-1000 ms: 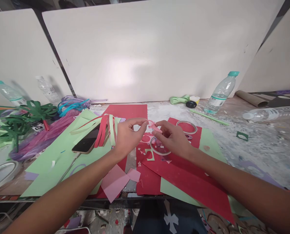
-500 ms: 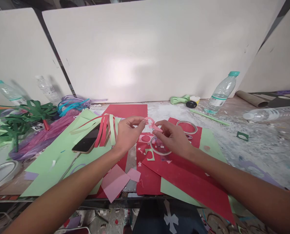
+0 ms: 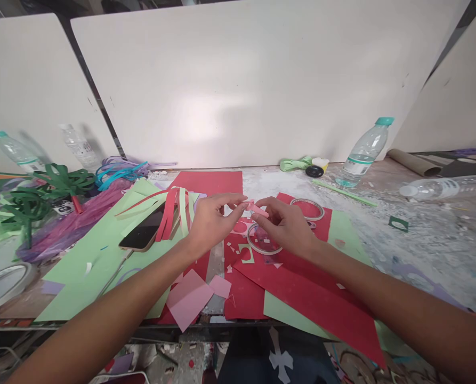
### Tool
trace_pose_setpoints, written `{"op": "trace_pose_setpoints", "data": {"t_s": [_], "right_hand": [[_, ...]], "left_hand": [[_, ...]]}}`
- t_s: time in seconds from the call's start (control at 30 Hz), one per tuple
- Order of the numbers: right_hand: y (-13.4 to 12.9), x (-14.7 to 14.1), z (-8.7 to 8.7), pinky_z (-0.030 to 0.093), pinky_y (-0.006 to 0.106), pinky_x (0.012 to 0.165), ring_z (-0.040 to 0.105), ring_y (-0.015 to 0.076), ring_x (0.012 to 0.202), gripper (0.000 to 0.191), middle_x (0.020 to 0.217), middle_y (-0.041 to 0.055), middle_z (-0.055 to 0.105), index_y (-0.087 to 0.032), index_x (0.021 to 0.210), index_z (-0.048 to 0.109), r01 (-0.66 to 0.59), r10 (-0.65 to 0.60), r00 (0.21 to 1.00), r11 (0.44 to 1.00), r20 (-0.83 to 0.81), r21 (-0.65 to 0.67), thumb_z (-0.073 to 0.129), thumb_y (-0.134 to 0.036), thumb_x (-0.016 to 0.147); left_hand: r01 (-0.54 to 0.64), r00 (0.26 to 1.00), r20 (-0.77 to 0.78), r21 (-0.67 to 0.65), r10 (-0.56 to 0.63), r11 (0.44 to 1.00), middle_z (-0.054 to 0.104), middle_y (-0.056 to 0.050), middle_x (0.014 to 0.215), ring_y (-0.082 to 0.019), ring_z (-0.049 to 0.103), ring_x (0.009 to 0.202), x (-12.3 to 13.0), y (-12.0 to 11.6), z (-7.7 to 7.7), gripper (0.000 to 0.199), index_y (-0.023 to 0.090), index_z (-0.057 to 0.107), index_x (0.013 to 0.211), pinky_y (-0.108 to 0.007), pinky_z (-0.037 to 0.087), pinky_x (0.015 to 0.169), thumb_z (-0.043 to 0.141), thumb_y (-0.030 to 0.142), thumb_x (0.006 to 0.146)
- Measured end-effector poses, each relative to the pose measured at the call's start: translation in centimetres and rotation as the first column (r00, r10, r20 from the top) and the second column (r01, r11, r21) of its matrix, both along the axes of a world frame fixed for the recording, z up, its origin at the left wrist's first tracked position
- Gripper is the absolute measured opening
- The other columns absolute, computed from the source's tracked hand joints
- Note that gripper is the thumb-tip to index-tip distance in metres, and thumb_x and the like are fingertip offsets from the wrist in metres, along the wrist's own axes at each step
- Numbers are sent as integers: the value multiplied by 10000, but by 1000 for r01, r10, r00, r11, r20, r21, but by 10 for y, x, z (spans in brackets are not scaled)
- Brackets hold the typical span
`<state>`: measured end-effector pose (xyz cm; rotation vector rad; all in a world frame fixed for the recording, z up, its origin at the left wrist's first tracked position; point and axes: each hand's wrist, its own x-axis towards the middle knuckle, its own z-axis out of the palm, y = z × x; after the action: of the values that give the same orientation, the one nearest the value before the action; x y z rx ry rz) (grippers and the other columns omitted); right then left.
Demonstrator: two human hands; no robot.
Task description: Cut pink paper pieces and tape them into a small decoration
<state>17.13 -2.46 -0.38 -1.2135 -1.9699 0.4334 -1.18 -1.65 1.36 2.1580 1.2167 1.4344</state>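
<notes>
Pinched tight, the grip of the left hand (image 3: 216, 221) has thumb and fingertips closed on the left end of a small pink paper piece (image 3: 257, 208). Across from it, the right hand (image 3: 286, 224) grips the other end between thumb and forefinger, so the piece sits between the two hands, raised over the desk (image 3: 417, 240).

Just below them I can see a clear-centred ring (image 3: 249, 242) on red sheets (image 3: 309, 290), with small paper scraps and a light green cut-out (image 3: 250, 260) beside it. A second ring (image 3: 321, 214) lies beyond the right hand. Nearer the person, pink squares (image 3: 190, 298) overlap the edge of the desk.

Over by the left hand, red and green strips (image 3: 168, 221) lie partly across a phone (image 3: 142, 232), which rests on light green sheets (image 3: 78, 272) with a cable (image 3: 115, 274) plugged in. Farther left there are dark green paper loops (image 3: 67, 181) and a purple plastic bag (image 3: 81, 218), and a big tape roll (image 3: 26, 277) at the near edge.

At the back, a light green bundle (image 3: 294, 164) lies near a white board (image 3: 238, 80). Off to the right, one bottle (image 3: 360, 160) stands upright, another (image 3: 445, 188) lies on its side, and a cardboard tube (image 3: 413, 162) rests behind it.
</notes>
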Motion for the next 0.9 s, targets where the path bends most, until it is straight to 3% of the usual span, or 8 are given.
{"op": "trace_pose_setpoints", "data": {"t_s": [0.23, 0.47, 0.67, 0.9], "right_hand": [[0, 0, 0, 307, 241, 462, 429, 109, 439, 269, 493, -39, 508, -203, 981, 603, -8, 8, 1000, 1000, -9, 15, 518, -430, 864], [-1, -1, -1, 278, 231, 437, 399, 93, 408, 237, 463, -51, 483, -188, 957, 612, -8, 8, 1000, 1000, -18, 28, 527, -386, 859], [-2, -1, 0, 283, 229, 442, 405, 88, 418, 204, 470, -45, 499, -184, 911, 632, -13, 13, 1000, 999, -4, 36, 559, -360, 839], [-2, 0, 0, 305, 240, 452, 402, 96, 440, 243, 474, -30, 499, -171, 925, 686, 0, 1, 1000, 1000, -24, 28, 581, -365, 823]], "left_hand": [[62, 994, 94, -135, -49, 989, 713, -24, 778, -149, 633, 695, 1, 0, 0, 150, 207, 712, 810, -259, 491, 588, 621, 325, 789], [48, 996, 87, -161, -34, 986, 692, -31, 807, -131, 574, 677, 2, -2, 2, 176, 199, 702, 808, -256, 456, 593, 607, 347, 796], [148, 970, 230, -293, -80, 945, 681, -29, 759, -139, 601, 691, 0, 5, -2, 203, 189, 704, 802, -258, 479, 606, 641, 380, 770], [171, 948, 313, -330, -63, 928, 710, -38, 783, -162, 641, 745, 1, 7, -2, 197, 193, 727, 783, -285, 514, 677, 699, 377, 715]]}}
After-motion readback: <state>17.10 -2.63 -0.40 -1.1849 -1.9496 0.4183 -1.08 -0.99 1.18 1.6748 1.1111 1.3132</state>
